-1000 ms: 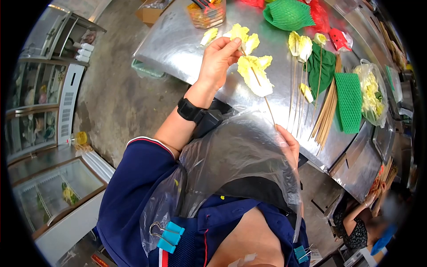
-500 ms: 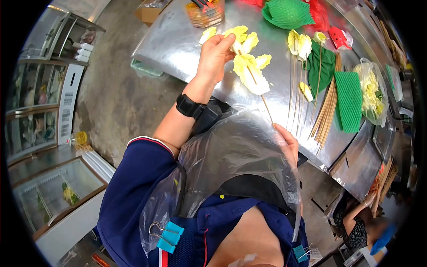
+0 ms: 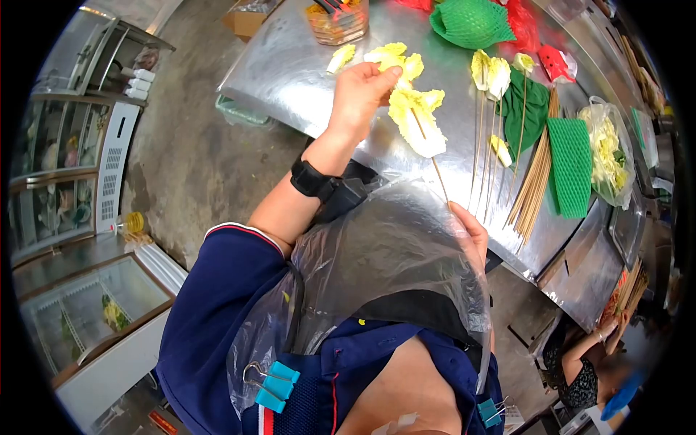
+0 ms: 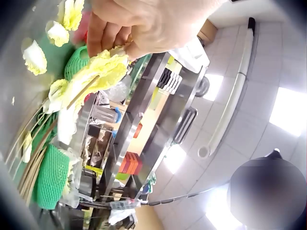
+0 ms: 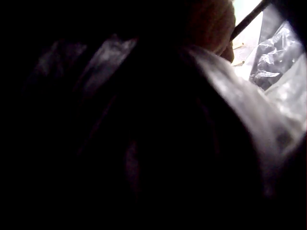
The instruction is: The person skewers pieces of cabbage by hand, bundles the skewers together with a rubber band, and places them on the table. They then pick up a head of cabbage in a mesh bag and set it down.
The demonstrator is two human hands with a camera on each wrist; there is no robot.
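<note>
In the head view my left hand [image 3: 360,98] pinches a yellow cabbage leaf on the upper part of a bamboo skewer. A second, larger cabbage leaf [image 3: 418,123] is threaded below those fingers, the stick running through its pale rib. Lower down, my right hand [image 3: 471,233] grips the bare end of the skewer [image 3: 440,177]. The left wrist view shows the left hand [image 4: 139,24] from close by, fingertips on the frilly edge of a leaf [image 4: 103,69]. Mostly dark plastic fills the right wrist view, with part of the right hand [image 5: 216,26] at its top edge.
On the metal table [image 3: 283,72] lie finished cabbage skewers [image 3: 498,78], a bundle of bare sticks [image 3: 535,181], a green foam net [image 3: 569,167] and a bag of leaves [image 3: 607,152]. A clear tub [image 3: 339,27] stands at the back. Another person [image 3: 586,362] works at lower right.
The left hand and the leaves shifted slightly left, then back right. Its thumb now lies farther over the upper leaf. Both hands keep their hold on the skewer and its leaves.
</note>
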